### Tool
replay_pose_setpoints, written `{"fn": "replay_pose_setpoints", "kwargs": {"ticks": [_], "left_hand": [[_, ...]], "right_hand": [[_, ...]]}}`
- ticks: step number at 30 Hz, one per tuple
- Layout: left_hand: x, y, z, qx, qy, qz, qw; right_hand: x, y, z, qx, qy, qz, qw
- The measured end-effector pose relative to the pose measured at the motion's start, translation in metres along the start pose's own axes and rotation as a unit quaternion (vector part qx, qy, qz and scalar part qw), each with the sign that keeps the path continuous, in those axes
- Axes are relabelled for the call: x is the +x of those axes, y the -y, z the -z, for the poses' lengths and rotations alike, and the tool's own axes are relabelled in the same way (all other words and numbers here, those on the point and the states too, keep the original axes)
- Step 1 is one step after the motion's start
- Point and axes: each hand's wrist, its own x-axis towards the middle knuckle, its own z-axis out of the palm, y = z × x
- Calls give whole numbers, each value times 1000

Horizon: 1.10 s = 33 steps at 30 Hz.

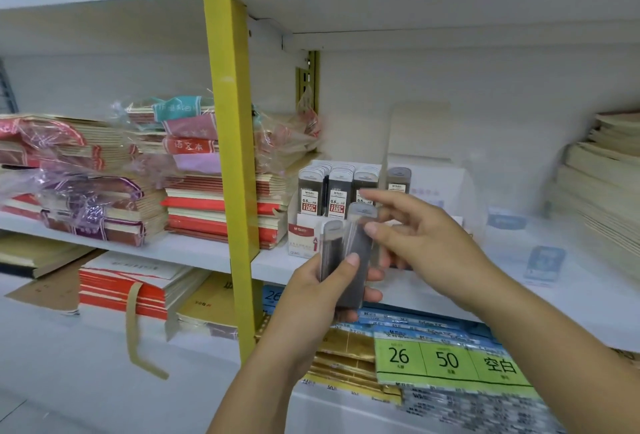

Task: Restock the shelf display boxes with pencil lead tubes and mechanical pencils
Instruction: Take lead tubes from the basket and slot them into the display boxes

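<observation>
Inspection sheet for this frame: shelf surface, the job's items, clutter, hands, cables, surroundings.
Surface: white shelf, middle tier, mostly bare at right.
Job's things: display box with upright lead tubes in rows, rightmost row nearly empty; loose lead tubes in hand.
Clutter: wrapped notebook stacks at left; paper stacks at right.
Hands: left hand grips several tubes; right hand pinches one tube's top.
Cables: nothing seen.
Surroundings: yellow upright post; green price labels on the shelf below.
</observation>
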Motion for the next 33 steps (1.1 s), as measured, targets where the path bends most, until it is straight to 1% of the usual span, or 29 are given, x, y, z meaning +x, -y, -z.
{"fn": "replay_pose_setpoints", "kwargs": {"ticks": [3, 6, 9, 14, 18, 21, 23, 25, 26, 27, 28, 30, 32, 33], "left_hand": [[-3, 2, -3, 11, 10, 11, 1000], [-5, 3, -2, 1, 18, 13, 1000], [-7, 1, 1, 0, 15, 17, 1000], [-5, 4, 5, 16, -38, 22, 999], [-5, 3, 4, 35, -31, 16, 999], [-5, 2, 4, 37, -32, 12, 999], [-4, 0, 3, 18, -37, 0, 999], [-2, -2, 2, 5, -56, -14, 998], [-1, -3, 2, 3, -64, -21, 998], [0, -4, 2, 0, -67, -28, 997], [0, -4, 3, 0, -67, -35, 997], [1, -4, 4, 5, -65, -45, 997], [2, -3, 5, 5, -66, -49, 997], [2, -3, 4, 3, -66, -50, 997]], "right_hand": [[-4, -2, 5, 55, -2, -14, 998], [-8, -4, 11, 79, 9, -21, 997], [-11, -5, 14, 75, 2, -23, 997], [-14, -4, 18, 72, -4, -47, 996], [-16, -6, 19, 69, -24, -60, 996], [-18, -2, 18, 52, -48, -37, 997], [-14, 6, 26, 15, -121, 12, 992], [-3, 18, 45, -21, -213, 80, 974], [5, 23, 55, -48, -240, 110, 963], [13, 28, 64, -96, -251, 133, 954], [22, 31, 71, -161, -246, 147, 944], [37, 32, 73, -290, -197, 150, 925], [48, 27, 68, -360, -130, 137, 913], [53, 22, 65, -383, -109, 130, 908]]}}
